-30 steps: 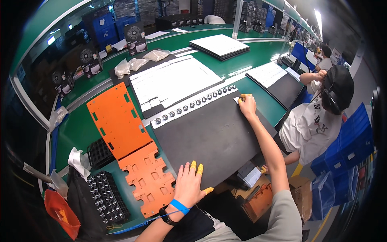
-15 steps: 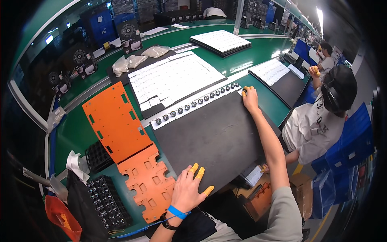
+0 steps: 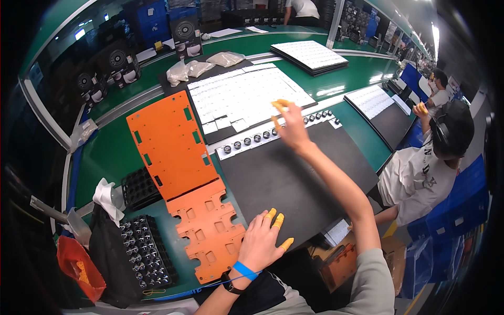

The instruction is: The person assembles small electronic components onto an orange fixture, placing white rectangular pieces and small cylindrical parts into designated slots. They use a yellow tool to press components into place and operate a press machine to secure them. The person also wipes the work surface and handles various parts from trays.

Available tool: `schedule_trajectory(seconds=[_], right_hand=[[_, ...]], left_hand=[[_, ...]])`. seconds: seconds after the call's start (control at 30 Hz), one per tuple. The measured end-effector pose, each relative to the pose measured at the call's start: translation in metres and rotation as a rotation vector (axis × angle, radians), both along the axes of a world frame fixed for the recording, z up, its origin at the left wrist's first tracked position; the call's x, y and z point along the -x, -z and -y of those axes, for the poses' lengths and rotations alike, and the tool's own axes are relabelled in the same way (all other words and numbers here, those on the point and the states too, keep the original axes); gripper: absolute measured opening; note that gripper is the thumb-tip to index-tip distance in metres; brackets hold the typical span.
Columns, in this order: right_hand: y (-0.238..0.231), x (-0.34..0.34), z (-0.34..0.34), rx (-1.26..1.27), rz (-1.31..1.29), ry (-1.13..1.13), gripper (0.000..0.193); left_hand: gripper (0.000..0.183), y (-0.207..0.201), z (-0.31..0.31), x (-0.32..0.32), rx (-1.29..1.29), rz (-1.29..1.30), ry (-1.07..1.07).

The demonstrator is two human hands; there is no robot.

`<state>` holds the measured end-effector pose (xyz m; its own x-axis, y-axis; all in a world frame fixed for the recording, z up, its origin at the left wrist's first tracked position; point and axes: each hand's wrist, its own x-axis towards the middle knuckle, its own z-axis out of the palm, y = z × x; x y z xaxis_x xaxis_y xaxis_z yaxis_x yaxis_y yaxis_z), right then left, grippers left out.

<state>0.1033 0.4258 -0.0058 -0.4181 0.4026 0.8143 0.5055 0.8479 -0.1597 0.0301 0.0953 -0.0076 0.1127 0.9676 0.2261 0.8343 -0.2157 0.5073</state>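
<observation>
My left hand lies with fingers spread on the near left edge of a black board. Yellow finger cots cover some fingertips, and a blue wrist strap circles the wrist. My right hand hovers over the board's far edge, thumb and fingers apart, with nothing visible between them. Beneath it runs a white strip with a row of round black parts, partly hidden by the hand. One similar part on a small white square sits just below the row's right end. Beyond lies a white sheet of squares.
Left of the board are an orange plate, an orange cut-out fixture and a black tray of shiny parts. Plastic bags lie at the back. A co-worker sits close on the right, near another sheet stack.
My right hand has left the row's right end and moved left, its fingers now apart. The part on a white square shows there. My left hand stays on the board; the view has shifted slightly.
</observation>
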Motion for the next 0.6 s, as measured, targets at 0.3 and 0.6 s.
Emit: schedule_trajectory(seconds=[0.3,0.6], right_hand=[[0.016,0.192,0.023,0.448,0.438,0.077,0.061],[0.086,0.305,0.036,0.514,0.581,0.265,0.064]], left_hand=[[0.053,0.002,-0.002,0.000,-0.051,0.014,0.000],[0.037,0.012,0.013,0.018,-0.013,0.163,-0.073]])
